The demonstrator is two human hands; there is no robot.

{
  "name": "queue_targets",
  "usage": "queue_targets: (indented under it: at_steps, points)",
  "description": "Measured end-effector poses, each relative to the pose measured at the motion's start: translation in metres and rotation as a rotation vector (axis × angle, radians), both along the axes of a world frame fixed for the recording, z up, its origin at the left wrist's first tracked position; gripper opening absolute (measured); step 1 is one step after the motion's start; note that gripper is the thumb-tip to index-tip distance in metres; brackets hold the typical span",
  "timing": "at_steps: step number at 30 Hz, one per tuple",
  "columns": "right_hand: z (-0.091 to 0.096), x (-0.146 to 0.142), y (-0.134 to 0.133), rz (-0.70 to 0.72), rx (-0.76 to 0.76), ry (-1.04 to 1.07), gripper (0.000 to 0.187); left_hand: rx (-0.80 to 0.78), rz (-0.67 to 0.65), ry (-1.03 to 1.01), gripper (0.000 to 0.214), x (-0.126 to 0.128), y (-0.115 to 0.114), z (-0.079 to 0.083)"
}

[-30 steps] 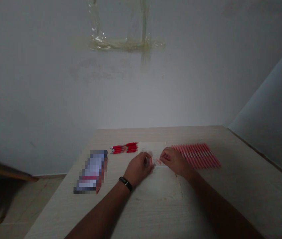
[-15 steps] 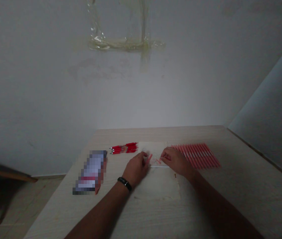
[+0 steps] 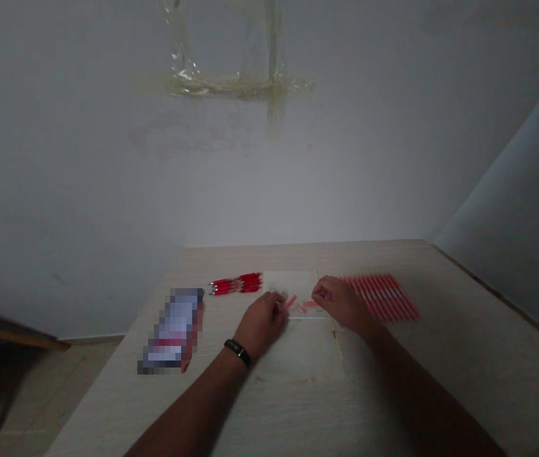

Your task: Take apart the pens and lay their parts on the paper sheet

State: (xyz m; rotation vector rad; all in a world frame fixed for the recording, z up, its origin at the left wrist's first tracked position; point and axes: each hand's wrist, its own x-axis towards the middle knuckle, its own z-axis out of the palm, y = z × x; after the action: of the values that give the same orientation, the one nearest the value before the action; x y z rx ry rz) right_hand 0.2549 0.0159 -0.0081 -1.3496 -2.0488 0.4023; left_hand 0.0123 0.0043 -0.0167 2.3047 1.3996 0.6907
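Note:
My left hand [image 3: 260,320], with a black band at the wrist, rests on a pale sheet [image 3: 300,355] on the wooden table [image 3: 464,355]; its fingers are curled around a small pink pen part [image 3: 289,303]. My right hand [image 3: 340,303] sits just to the right with fingers curled, near small pink pieces [image 3: 306,306] and a thin white rod [image 3: 310,317] lying between the hands. What the right fingers hold is too dim to make out.
A bunch of red pens [image 3: 237,284] lies behind my left hand. A row of several pink pen barrels [image 3: 386,295] lies to the right. A blurred box [image 3: 174,328] sits at the left. A wall stands behind, and a panel slants at right.
My left hand has turned so the pink part now sticks out of its fingers. My right hand has shifted slightly right and away from the left.

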Motion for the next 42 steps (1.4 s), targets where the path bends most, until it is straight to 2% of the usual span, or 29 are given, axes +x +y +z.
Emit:
queue_targets:
  at_steps: [4,11,18,25,31,42]
  points:
    - [0.004,0.006,0.0,-0.02,0.014,0.007,0.009,-0.001,-0.009,0.019,0.011,-0.001,0.0,0.002]
    - [0.007,0.01,0.0,-0.028,0.009,-0.005,0.007,-0.014,-0.019,0.036,0.014,0.0,-0.001,0.005]
    - [0.008,0.019,0.003,-0.059,0.002,0.0,0.007,0.027,0.085,-0.06,0.024,-0.01,0.01,0.005]
    - [0.012,0.033,0.005,-0.029,-0.007,-0.029,0.007,0.118,0.127,-0.16,0.012,-0.026,0.025,0.019]
    - [0.01,0.033,0.005,-0.014,0.001,-0.023,0.008,0.112,0.151,-0.195,0.018,-0.027,0.026,0.022]
    - [0.013,0.031,0.003,-0.021,-0.036,-0.036,0.009,0.078,0.172,-0.136,0.027,-0.026,0.025,0.023]
